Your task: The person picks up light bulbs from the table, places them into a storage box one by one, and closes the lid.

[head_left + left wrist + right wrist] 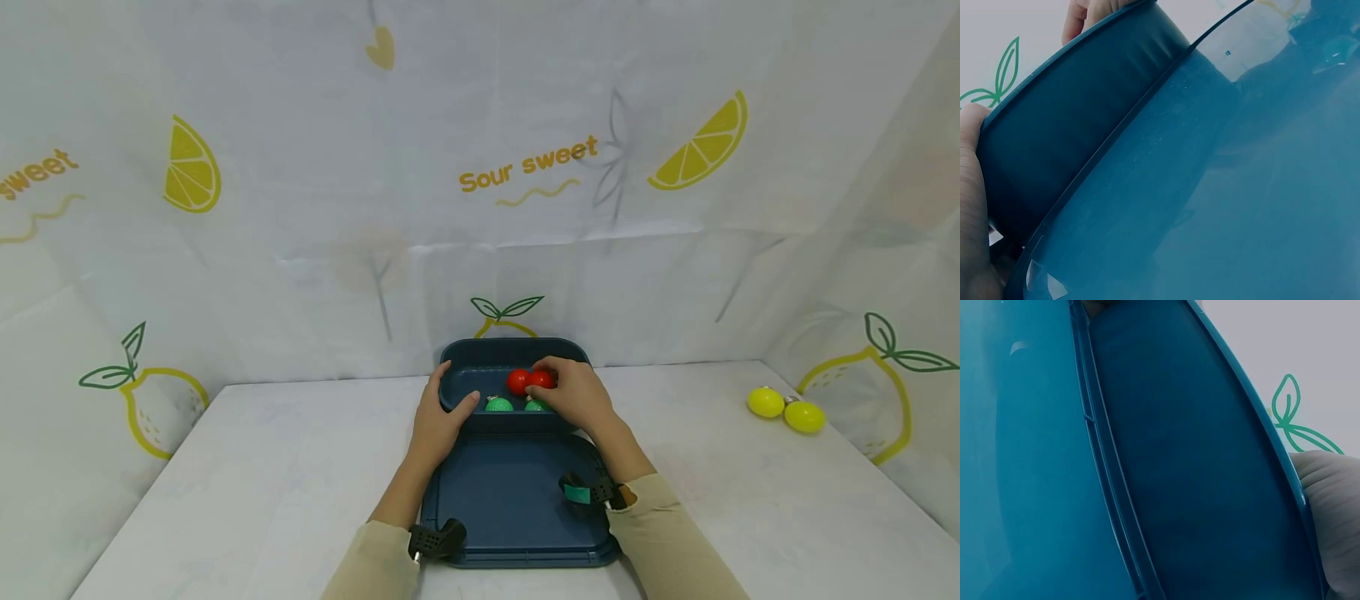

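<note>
A dark blue box (pixel 480 423) stands at the back of the table in the head view. Inside it lie a red ball (pixel 517 382) and two green ball ornaments (pixel 498 404), the second (pixel 536 406) partly under my right hand. My right hand (pixel 573 392) reaches over the rim and pinches another red ball (pixel 542 380) between thumb and fingers, close beside the first. With my left hand (pixel 437 421) I hold the box's front left corner, thumb at the front rim. The left wrist view shows the box's front wall (pixel 1066 125) beside that hand; both wrist views hide the balls.
A dark blue lid (pixel 517 500) lies flat right in front of the box, under my forearms. Two yellow ball ornaments (pixel 766 402) rest side by side at the table's right edge. A white printed cloth (pixel 337 208) hangs behind the table (pixel 285 467).
</note>
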Tool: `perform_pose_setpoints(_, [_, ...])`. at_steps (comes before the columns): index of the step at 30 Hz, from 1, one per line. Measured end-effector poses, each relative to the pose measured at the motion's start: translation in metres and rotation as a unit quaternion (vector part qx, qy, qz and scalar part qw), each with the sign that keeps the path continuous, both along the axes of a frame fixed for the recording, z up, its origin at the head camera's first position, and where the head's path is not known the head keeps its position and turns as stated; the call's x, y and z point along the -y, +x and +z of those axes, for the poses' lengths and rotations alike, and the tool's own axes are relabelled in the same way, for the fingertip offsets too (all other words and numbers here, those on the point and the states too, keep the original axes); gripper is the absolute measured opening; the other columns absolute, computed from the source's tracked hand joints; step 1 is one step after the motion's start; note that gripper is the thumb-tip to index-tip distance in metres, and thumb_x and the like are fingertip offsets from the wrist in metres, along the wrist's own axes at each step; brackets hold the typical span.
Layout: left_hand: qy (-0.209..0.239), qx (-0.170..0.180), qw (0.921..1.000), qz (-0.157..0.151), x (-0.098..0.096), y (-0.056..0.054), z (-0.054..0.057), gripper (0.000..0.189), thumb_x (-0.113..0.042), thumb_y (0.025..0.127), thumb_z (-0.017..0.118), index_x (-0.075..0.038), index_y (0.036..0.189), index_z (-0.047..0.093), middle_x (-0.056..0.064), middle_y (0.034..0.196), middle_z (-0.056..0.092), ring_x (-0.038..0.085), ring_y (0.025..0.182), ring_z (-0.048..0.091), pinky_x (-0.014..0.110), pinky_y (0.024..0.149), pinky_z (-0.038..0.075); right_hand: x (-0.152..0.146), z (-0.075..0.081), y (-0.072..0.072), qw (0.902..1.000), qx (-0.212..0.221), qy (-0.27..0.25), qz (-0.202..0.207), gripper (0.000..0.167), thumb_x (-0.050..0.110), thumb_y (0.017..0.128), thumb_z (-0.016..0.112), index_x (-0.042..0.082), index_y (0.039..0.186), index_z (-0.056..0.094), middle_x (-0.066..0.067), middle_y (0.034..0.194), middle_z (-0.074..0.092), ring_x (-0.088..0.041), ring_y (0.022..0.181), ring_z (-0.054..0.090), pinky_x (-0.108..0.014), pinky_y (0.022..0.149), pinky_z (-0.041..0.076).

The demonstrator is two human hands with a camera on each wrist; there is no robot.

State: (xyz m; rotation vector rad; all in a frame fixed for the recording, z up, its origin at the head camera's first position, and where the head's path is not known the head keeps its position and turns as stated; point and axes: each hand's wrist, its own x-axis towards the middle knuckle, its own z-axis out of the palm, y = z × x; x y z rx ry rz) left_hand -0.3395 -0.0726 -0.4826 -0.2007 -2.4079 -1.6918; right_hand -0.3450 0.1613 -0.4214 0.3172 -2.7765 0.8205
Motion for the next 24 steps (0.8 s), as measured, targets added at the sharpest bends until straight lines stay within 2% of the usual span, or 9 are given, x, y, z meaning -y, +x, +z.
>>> perform_pose_setpoints(16, [0.001,-0.003,1.0,0.001,0.0008,-0.0003,-0.0011,0.077,-0.049,0.092,0.068,-0.026,0.157,0.034,0.008,0.165,0.032,0.033,0.153,0.031,0.062,0.121,0.027,0.0005,0.0002,-0.0009,0.9999,0.006,0.002,-0.012,0.037,0.031,0.087,0.079,0.01,0.118,0.073,-0.012,0.11,0.076,-0.021,0.084,0.065,-0.034,0.071,0.053])
perform_pose_setpoints(20, [-0.002,-0.006,1.0,0.001,0.0009,-0.0012,-0.0022,0.076,-0.049,0.092,0.068,-0.026,0.157,0.035,0.008,0.165,0.033,0.033,0.152,0.033,0.062,0.121,0.028,-0.0024,0.0025,0.0008,0.9999,0.003,-0.012,-0.002,0.037,0.031,0.091,0.076,0.008,0.12,0.072,-0.013,0.116,0.074,-0.027,0.094,0.067,-0.044,0.082,0.057])
perform_pose_setpoints(24, [-0.001,-0.007,1.0,-0.002,0.0011,-0.0019,-0.0027,0.077,-0.049,0.092,0.068,-0.025,0.157,0.034,0.008,0.165,0.033,0.033,0.152,0.032,0.062,0.121,0.028,-0.0083,0.0073,0.0022,0.999,-0.009,-0.042,0.008,0.039,0.031,0.094,0.072,0.005,0.124,0.07,-0.016,0.123,0.072,-0.034,0.108,0.067,-0.053,0.093,0.055])
